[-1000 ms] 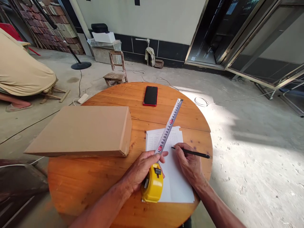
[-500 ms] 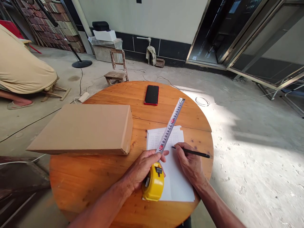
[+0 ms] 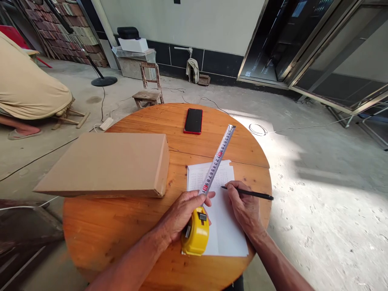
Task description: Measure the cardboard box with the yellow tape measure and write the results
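Bare forearms (image 3: 139, 250) angle inward, left hand (image 3: 184, 209) clasped, thumb extended, right hand (image 3: 246, 206) curled in a pinch.

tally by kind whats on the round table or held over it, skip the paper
Measuring tools: 1, the yellow tape measure in the left hand
Writing tools: 1, the black pen in the right hand
Phones: 1, the red-edged phone
Boxes: 1, the cardboard box
Total: 4
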The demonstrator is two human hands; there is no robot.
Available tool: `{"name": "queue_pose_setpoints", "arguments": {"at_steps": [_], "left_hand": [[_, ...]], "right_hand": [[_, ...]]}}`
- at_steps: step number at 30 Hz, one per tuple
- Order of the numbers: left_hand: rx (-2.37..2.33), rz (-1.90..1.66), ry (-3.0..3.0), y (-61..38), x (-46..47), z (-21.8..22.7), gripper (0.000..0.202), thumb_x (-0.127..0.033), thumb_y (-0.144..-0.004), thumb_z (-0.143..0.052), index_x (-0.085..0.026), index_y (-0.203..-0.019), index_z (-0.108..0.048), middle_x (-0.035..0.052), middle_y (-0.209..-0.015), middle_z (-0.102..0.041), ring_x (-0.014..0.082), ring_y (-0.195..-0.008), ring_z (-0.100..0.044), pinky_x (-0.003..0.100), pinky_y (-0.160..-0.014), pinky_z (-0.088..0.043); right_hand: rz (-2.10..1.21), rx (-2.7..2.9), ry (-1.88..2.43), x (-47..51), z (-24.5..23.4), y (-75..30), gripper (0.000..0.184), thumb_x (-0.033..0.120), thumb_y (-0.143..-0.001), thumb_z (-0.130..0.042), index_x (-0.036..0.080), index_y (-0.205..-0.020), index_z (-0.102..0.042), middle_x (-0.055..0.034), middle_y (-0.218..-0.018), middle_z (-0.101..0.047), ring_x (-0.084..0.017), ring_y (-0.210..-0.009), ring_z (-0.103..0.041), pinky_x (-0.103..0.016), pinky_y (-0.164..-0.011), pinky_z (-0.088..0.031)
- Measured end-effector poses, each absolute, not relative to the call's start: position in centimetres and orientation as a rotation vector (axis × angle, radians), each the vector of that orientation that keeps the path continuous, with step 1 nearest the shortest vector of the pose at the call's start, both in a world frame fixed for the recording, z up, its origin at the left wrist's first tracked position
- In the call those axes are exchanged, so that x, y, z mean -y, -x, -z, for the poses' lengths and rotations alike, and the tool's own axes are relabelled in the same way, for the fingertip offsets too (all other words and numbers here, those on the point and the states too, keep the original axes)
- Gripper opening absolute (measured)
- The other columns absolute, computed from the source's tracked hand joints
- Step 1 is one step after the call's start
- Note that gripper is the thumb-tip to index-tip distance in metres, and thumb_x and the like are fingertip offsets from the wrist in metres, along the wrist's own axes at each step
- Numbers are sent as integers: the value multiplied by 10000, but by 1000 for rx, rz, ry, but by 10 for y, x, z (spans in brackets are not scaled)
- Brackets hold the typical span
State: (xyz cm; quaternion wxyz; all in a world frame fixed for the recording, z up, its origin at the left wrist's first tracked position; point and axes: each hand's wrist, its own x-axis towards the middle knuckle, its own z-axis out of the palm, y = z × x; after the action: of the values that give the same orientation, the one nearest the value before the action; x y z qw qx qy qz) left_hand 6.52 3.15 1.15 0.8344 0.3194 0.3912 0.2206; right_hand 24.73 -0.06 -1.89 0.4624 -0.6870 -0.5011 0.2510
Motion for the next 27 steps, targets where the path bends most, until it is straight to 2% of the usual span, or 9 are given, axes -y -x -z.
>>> {"name": "queue_pose_setpoints", "arguments": {"at_steps": [5, 15, 27], "left_hand": [[-833, -460, -681, -66, -31, -12, 234, -381, -809, -554, -158, -738, -539, 126, -877, -709, 99, -478, -573, 207, -451, -386], [-832, -456, -701, -66, -32, -14, 241, -412, -792, -565, -176, -745, -549, 112, -761, -712, 157, -545, -613, 236, -496, -400], [-829, -447, -714, -65, -31, -14, 225, -393, -819, -532, -177, -756, -542, 93, -656, -688, 167, -546, -613, 237, -494, -396]], "right_hand": [[-597, 1273, 1689, 0, 19, -247, 209, 329, -852, -495, 174, -759, -601, 0, -635, -564, -129, -571, -488, -252, -528, -377], [-563, 1315, 1700, -1, 20, -246, 203, 307, -847, -500, 169, -762, -622, -12, -666, -598, -133, -603, -510, -250, -566, -409], [-563, 1297, 1722, 0, 22, -246, 191, 299, -839, -512, 169, -752, -623, -8, -667, -606, -131, -597, -522, -244, -563, -414]]}}
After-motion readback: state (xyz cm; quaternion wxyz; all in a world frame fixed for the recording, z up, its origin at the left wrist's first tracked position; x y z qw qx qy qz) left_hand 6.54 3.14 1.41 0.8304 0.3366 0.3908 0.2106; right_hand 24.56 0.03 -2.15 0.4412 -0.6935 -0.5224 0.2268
